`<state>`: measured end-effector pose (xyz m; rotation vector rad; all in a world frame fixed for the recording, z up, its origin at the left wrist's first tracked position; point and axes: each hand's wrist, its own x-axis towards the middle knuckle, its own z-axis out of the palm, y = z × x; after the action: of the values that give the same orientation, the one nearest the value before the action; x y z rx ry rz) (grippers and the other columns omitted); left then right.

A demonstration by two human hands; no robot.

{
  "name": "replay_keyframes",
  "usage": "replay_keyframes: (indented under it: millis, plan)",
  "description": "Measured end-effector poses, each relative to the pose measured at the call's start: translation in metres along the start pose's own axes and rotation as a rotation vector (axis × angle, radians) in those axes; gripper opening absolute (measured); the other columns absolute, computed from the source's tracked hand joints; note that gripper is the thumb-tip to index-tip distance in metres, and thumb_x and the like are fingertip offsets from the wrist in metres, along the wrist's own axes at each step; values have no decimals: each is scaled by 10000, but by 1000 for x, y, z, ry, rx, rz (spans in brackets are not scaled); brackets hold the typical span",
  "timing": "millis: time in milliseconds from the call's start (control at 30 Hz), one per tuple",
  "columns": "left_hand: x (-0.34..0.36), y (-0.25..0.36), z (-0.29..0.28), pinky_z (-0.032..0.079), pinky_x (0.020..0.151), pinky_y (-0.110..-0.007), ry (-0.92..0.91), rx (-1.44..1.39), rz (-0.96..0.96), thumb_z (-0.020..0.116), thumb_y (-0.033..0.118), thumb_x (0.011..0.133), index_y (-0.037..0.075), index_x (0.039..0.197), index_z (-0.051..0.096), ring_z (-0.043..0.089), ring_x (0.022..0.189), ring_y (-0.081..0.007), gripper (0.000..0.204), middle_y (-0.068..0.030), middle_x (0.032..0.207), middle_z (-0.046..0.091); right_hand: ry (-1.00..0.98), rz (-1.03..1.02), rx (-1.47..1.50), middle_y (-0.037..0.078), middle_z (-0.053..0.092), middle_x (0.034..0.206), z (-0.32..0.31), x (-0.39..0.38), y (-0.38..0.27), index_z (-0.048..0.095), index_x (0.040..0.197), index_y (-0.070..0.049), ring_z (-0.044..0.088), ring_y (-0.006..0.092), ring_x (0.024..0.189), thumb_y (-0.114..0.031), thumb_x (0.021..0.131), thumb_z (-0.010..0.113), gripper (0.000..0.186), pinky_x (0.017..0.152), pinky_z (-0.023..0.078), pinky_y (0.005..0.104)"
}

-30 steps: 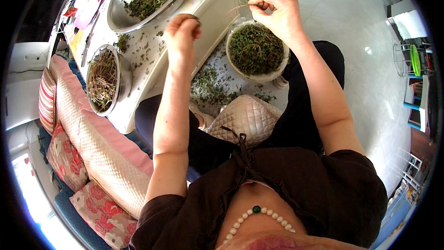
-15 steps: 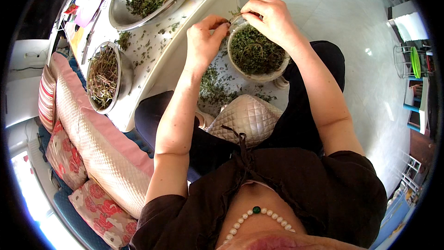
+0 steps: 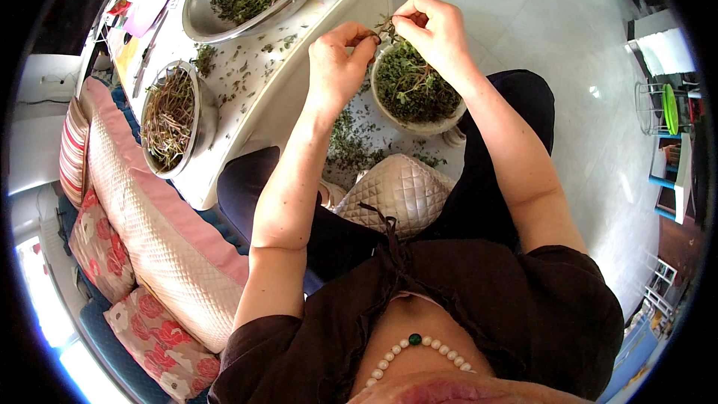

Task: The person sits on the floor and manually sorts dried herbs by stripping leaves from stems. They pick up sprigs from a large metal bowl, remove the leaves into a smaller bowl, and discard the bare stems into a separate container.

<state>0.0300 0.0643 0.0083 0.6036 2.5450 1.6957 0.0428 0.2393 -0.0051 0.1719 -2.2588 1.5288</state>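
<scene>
Both of my hands are raised over the far rim of a pale round bowl (image 3: 428, 126), which is heaped with small green leaves (image 3: 417, 84). Between my fingertips is a thin leafy sprig (image 3: 387, 28). My right hand (image 3: 435, 34) pinches it from the right, thumb against fingers. On the other side my left hand (image 3: 340, 60) is also closed in a pinch at the sprig's end, though its fingertips partly hide what they grip.
On the white table (image 3: 258, 78) at left stand a wide steel basin (image 3: 193, 19) holding leafy greens and a steel pot (image 3: 203, 123) full of bare stems. Loose leaves (image 3: 351, 142) litter table and floor. A quilted stool (image 3: 407, 187) sits between my knees; a sofa (image 3: 176, 254) lies left.
The sprig now shows more plainly between my fingertips. My hands have shifted slightly, and the leaves in the bowl look brighter and looser on top.
</scene>
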Motion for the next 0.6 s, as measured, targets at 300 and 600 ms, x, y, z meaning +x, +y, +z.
replay_keyframes:
  millis: [300,600]
  plan:
    - [1,-11,-15,484,604,-264,58,-20,-23,586,79,781,-5,866,661,615,607,-127,141,-91,710,668,-158,-331,-193,11,597,743,0,3,-2,645,843,-17,553,72,601,0,792,637,54,536,445,221]
    - [0,-10,-19,485,596,-271,42,22,-5,585,76,775,-7,846,656,623,605,-134,131,-103,707,668,-189,-267,-196,39,632,710,2,1,-5,660,789,-78,615,174,596,-102,742,673,55,540,478,290]
